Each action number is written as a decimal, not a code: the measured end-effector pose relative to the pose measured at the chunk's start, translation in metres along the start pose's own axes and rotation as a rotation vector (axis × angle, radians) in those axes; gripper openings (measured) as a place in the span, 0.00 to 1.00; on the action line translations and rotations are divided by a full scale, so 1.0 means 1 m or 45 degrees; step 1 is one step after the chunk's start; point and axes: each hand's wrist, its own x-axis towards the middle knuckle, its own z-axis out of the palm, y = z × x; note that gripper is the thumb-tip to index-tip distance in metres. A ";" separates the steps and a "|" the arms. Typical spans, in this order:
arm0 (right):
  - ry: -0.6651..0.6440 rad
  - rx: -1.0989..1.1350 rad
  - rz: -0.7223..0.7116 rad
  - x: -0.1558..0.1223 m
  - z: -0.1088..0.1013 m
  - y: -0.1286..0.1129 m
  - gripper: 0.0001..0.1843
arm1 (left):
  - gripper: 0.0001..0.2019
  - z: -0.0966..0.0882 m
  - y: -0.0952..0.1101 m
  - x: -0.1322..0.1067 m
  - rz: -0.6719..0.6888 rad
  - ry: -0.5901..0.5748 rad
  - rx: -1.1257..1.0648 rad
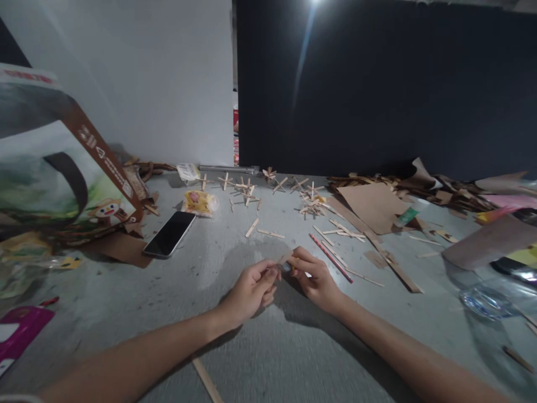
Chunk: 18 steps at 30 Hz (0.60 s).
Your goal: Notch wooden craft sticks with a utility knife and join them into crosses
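My left hand [250, 291] and my right hand [314, 279] meet over the middle of the table. Between them is a short, flat piece of wooden stick [285, 258], pinched at its ends by both hands. A small grey-blue item [286, 267] shows just under the wood at my right fingertips; its kind is unclear. Beyond my hands lie two loose wooden sticks [271, 233]. A red patterned pencil [331, 258] rests right of my right hand, beside more sticks [334, 253]. Several crossed-stick pieces [249, 193] stand farther back.
On the left are a phone [170, 235], a yellow wrapped packet [200, 203], a large printed bag [50, 162] and a magenta object [27, 333]. Brown cardboard [371, 207], a wooden strip [403, 274] and a clear glass [486, 301] occupy the right. A stick [206, 382] lies near my left forearm.
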 end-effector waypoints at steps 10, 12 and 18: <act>-0.005 0.045 0.031 0.000 -0.003 0.002 0.24 | 0.27 -0.003 0.008 0.000 -0.010 -0.026 0.116; 0.000 0.058 0.056 0.000 -0.004 0.003 0.25 | 0.27 -0.003 0.011 0.000 0.000 0.008 0.125; 0.028 0.042 0.050 -0.003 -0.004 0.004 0.24 | 0.29 -0.001 0.015 0.000 0.008 0.068 0.107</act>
